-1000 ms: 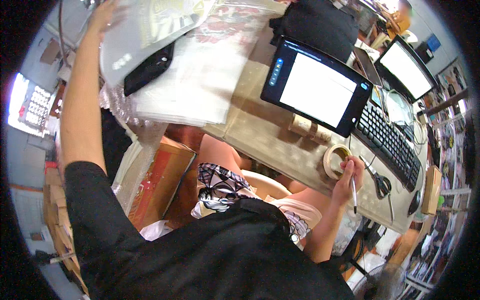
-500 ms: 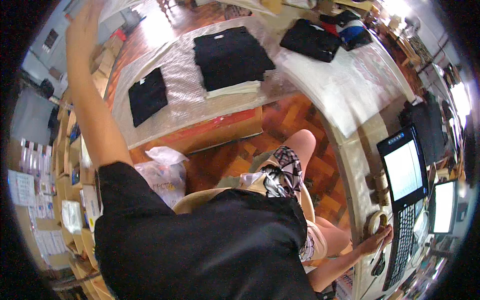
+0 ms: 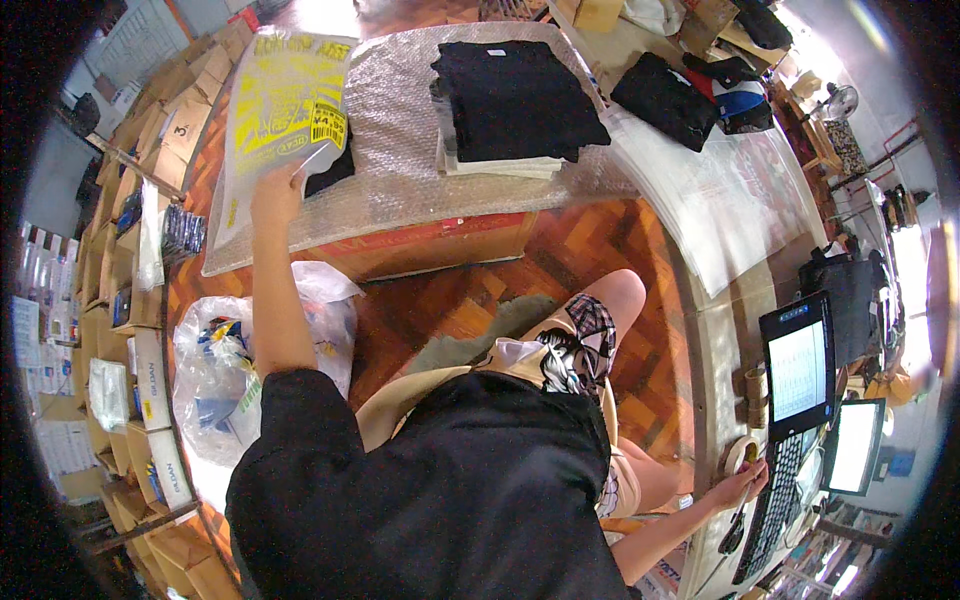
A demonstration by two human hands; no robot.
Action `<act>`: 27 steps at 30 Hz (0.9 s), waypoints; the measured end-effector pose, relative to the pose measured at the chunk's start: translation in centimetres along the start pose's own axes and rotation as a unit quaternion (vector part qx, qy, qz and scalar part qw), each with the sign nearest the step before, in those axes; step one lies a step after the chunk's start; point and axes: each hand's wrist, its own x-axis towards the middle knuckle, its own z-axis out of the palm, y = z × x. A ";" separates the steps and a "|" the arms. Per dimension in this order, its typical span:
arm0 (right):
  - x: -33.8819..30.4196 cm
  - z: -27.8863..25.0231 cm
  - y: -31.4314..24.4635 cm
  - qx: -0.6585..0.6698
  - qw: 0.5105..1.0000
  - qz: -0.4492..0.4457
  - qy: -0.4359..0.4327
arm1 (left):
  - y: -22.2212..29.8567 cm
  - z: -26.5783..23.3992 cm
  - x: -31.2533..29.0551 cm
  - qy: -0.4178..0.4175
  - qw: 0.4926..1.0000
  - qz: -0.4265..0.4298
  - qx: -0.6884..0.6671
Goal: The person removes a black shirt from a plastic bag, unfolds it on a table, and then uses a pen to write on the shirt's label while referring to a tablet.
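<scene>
My left hand (image 3: 278,190) is closed on the lower edge of a clear plastic bag (image 3: 290,100) with yellow print. The bag lies over the left end of the bubble-wrapped table (image 3: 390,190), partly covering a folded black garment (image 3: 333,172). To its right rests a stack of folded black garments (image 3: 515,105), with pale ones underneath. My right hand (image 3: 738,487) is on the desk at the right, fingers drawn together between a roll of tape (image 3: 740,455) and a black keyboard (image 3: 770,510). What its fingers hold, if anything, is too small to tell.
A laptop screen (image 3: 798,365) and a monitor (image 3: 857,445) stand on the right desk. More folded black clothing (image 3: 665,100) lies at the far right, near clear plastic sheets (image 3: 715,200). A filled plastic sack (image 3: 335,320) sits on the floor; cardboard boxes (image 3: 185,130) line the left.
My left arm has come down from its raised reach, and the yellow-printed bag now lies over the left black garment. My right hand stays beside the keyboard. The view has shifted slightly.
</scene>
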 end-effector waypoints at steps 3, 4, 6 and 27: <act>-0.4 0.3 -0.6 0.001 1.000 0.012 0.000 | -1.9 2.7 -0.4 -0.032 0.999 -0.010 0.031; -0.7 0.4 -1.3 0.006 1.000 0.018 0.000 | -2.5 3.2 -0.4 -0.047 0.998 -0.012 0.041; -0.9 0.5 -2.0 0.014 1.000 0.015 0.007 | -1.5 4.1 -0.7 -0.149 0.988 -0.019 0.044; -1.1 0.4 -0.8 0.152 0.988 0.009 0.012 | 34.1 1.5 1.7 -0.057 0.885 0.461 0.036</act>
